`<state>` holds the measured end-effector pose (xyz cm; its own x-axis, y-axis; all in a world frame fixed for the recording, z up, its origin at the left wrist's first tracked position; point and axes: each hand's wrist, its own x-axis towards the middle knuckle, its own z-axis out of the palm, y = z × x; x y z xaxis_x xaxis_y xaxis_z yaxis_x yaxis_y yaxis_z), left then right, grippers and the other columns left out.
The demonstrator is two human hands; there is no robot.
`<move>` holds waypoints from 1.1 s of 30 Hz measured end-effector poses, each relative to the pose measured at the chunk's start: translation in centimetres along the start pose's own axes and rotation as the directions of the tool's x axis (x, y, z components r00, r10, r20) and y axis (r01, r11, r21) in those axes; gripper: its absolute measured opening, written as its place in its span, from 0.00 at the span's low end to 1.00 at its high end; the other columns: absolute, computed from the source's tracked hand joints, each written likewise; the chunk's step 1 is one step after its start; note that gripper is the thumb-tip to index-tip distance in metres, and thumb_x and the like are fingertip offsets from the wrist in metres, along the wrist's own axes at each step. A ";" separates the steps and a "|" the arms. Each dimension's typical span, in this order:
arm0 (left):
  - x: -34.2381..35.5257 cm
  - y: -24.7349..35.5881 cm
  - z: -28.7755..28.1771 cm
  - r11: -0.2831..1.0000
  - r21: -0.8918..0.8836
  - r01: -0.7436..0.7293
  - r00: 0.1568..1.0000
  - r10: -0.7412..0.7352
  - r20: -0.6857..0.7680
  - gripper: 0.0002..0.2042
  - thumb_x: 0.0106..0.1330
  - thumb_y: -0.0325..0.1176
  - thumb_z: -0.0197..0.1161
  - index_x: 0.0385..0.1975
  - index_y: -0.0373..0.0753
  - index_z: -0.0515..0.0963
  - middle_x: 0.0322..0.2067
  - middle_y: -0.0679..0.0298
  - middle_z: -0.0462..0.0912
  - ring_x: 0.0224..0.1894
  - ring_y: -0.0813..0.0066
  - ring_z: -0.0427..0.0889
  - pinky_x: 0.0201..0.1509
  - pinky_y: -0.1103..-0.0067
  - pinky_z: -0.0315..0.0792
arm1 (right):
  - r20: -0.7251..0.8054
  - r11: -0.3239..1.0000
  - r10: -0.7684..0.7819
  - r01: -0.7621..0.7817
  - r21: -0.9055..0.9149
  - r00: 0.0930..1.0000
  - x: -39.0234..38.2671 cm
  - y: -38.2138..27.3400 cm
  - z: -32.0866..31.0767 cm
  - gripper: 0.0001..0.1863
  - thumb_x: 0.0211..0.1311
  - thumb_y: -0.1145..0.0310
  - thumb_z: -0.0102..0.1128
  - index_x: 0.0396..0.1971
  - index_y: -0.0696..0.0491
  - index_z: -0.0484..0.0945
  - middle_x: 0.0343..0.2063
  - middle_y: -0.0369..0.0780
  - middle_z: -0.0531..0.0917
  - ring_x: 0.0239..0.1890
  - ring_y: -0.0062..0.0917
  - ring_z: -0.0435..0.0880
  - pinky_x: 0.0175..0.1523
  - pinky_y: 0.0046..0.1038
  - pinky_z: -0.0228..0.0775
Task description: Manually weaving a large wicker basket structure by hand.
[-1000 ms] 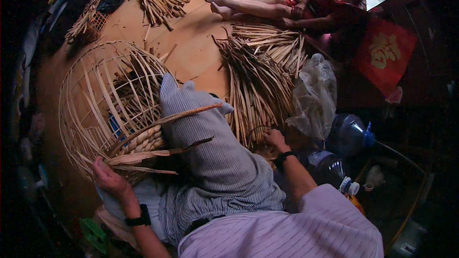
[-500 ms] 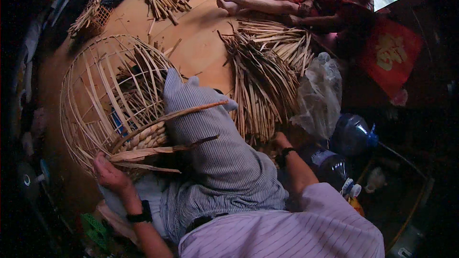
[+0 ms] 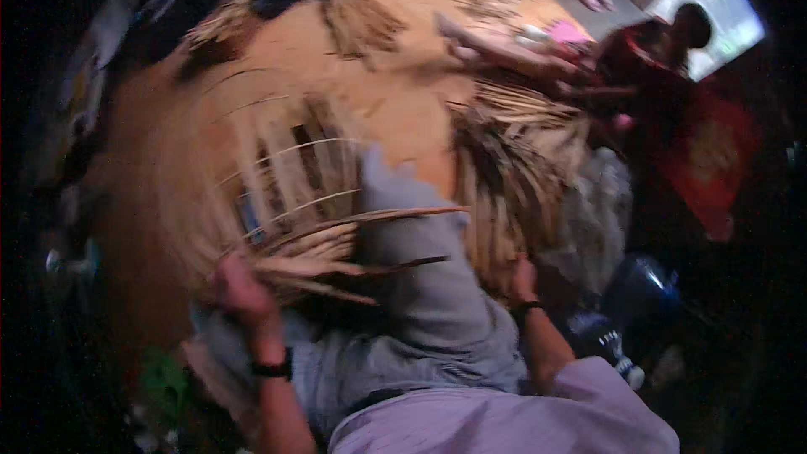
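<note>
My left hand (image 3: 242, 286) is closed on the lower edge of a round, half-woven basket (image 3: 286, 151) with open ribs, blurred by motion. From beside that hand, several long, dry strips (image 3: 395, 266) stick out to the right across my striped trouser leg (image 3: 408, 286). A thicker braided band shows at the basket's near side. On the right, my right hand (image 3: 522, 277) is at the near end of a big bundle of dried plant strips (image 3: 508, 193). Its fingers are smeared and partly hidden, so their grip is unclear.
Another person (image 3: 639, 59) sits at the far right, legs stretched over the wooden floor. A clear plastic bag (image 3: 601, 202) and large plastic bottles (image 3: 640, 290) stand to my right. Smaller stalk bundles (image 3: 361, 21) lie at the back; a green plastic thing (image 3: 164, 382) is at lower left.
The whole view has shifted, so everything sits farther right and slightly lower, and it is blurred. Both hands remain in about the same places relative to the basket and the strip bundle.
</note>
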<state>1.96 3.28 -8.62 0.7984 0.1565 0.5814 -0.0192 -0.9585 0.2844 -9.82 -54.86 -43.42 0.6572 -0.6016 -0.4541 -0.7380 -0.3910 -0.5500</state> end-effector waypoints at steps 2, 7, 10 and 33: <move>-0.2 -0.5 4.1 0.983 -0.184 0.019 0.998 -0.029 -0.053 0.09 0.73 0.28 0.56 0.46 0.35 0.81 0.38 0.48 0.84 0.45 0.44 0.82 0.50 0.55 0.74 | 0.025 0.953 -0.088 0.077 0.294 0.996 4.8 3.3 -1.5 0.16 0.79 0.55 0.52 0.45 0.51 0.83 0.36 0.41 0.87 0.40 0.29 0.85 0.45 0.35 0.77; 0.9 2.2 0.4 0.993 -0.101 0.056 0.998 -0.060 -0.036 0.07 0.75 0.30 0.57 0.42 0.37 0.81 0.37 0.49 0.83 0.43 0.45 0.81 0.48 0.57 0.74 | -0.051 0.779 -0.519 0.496 0.383 0.853 0.2 -13.6 -6.1 0.13 0.77 0.67 0.59 0.55 0.53 0.78 0.37 0.35 0.84 0.39 0.21 0.82 0.40 0.27 0.75; 0.9 2.3 0.7 0.981 -0.191 0.036 0.997 -0.047 -0.053 0.05 0.75 0.30 0.58 0.42 0.38 0.80 0.37 0.52 0.84 0.42 0.47 0.82 0.49 0.59 0.73 | 0.017 0.703 -0.613 0.536 0.468 0.790 0.6 -19.6 -9.3 0.14 0.77 0.67 0.58 0.57 0.53 0.78 0.38 0.35 0.85 0.40 0.19 0.84 0.41 0.25 0.77; 3.7 4.7 -2.1 0.840 -0.397 0.370 0.920 -0.270 0.286 0.07 0.69 0.25 0.65 0.43 0.32 0.83 0.38 0.46 0.86 0.41 0.46 0.86 0.47 0.64 0.78 | 0.254 0.216 -0.961 0.876 0.431 0.112 -28.4 -49.4 -4.5 0.15 0.67 0.75 0.65 0.53 0.55 0.84 0.45 0.49 0.86 0.43 0.41 0.87 0.47 0.35 0.79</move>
<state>3.52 -0.16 -3.51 0.9113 0.3346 0.2401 0.0401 -0.6523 0.7569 7.30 -21.56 -0.22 0.8214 0.4855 0.2993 0.4825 -0.3118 -0.8185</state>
